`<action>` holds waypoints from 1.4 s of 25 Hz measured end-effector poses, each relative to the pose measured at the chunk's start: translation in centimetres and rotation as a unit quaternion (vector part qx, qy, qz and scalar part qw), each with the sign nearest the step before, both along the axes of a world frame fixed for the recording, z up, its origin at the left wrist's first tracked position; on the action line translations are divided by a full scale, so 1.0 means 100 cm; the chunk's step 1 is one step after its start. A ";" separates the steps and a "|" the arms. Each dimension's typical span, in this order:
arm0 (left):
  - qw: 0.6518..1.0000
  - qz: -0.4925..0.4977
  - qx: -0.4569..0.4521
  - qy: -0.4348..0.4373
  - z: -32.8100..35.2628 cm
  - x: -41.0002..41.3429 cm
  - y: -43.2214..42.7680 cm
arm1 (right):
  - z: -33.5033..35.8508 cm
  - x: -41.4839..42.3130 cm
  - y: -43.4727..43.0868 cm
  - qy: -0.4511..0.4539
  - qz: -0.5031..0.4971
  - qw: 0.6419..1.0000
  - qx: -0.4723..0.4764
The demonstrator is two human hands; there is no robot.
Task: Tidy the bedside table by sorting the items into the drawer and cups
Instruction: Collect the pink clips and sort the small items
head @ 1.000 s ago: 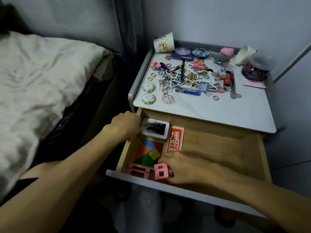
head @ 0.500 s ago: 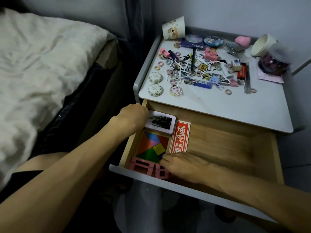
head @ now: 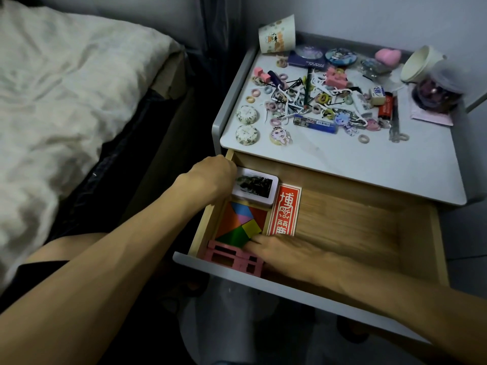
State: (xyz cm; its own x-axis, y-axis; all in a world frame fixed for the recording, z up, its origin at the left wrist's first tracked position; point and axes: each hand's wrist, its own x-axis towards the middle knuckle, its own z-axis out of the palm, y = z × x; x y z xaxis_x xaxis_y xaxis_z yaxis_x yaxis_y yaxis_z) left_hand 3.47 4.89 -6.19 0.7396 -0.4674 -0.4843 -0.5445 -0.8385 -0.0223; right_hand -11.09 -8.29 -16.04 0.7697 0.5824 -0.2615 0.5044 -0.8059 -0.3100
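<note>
1. While the right hand (head: pixel 287 255) lies flat in the drawer (head: pixel 355 225), fingers nearly straight and gripping nothing, its tips touch the pink blocks (head: pixel 232 258) in the drawer's front-left corner.
2. Press them snug against the drawer's front wall, I judge.
3. At the drawer's back-left, the left hand (head: pixel 210 177) meets the white tin (head: pixel 257 187); its fingers are hidden, so I cannot tell its grip.
</note>
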 end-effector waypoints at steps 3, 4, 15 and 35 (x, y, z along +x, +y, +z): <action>1.000 0.001 0.003 0.002 0.000 0.001 0.000 | -0.007 0.001 -0.001 0.015 -0.014 1.000 0.024; 1.000 -0.002 0.004 0.001 -0.001 0.001 -0.001 | -0.012 0.001 -0.002 0.016 -0.021 0.999 0.031; 0.998 0.007 0.040 -0.047 0.006 0.001 -0.005 | -0.004 0.008 -0.033 -0.001 -0.095 0.993 0.065; 0.959 -0.044 -0.197 -0.197 0.024 0.182 -0.114 | 0.128 0.207 -0.217 -0.163 -0.441 0.878 0.092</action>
